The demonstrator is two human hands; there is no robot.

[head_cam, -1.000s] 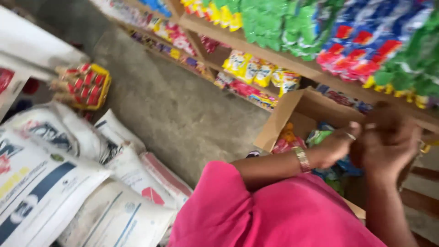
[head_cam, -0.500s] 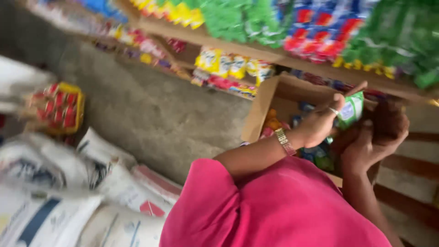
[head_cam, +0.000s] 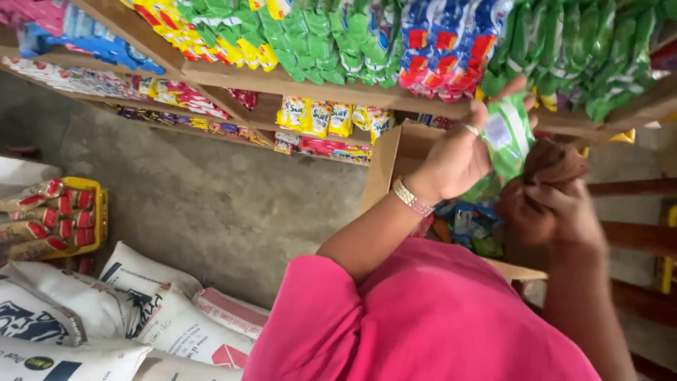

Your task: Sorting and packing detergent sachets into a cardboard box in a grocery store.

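Sachet lifted to the shelf edge, box below part full

Sachet (head_cam: 506, 135), a green packet with a pale label, is pinched in the left hand (head_cam: 458, 156), thumb on one side and fingers curled round the other, held up just in front of the shelf (head_cam: 296, 81) edge. The right hand (head_cam: 546, 194) sits just below and beside it, fingers bunched narrow; motion blur hides whether it grips anything, so I cannot tell.

As a judgement of progress: one packet is out and in the air, not yet hung or laid anywhere. Beneath the hands an open carton (head_cam: 384, 166) holds more mixed packets (head_cam: 469, 226), so plenty seems left to handle. The strips (head_cam: 536, 49) of green sachets hanging from the shelf look full already.

Room is tight. Hanging strips, green, blue-red and yellow, crowd the space above the sachet, and the shelf's front edge runs right behind the fingers. The carton's raised flap walls in the left side, and wooden rails (head_cam: 635, 187) close the right. A lower shelf of yellow packs (head_cam: 324, 116) lies left of the carton. Open space is toward the concrete floor (head_cam: 211, 204) on the left, bounded lower down by white sacks (head_cam: 162, 310) and a yellow crate (head_cam: 100, 212) of red-and-cream packs.
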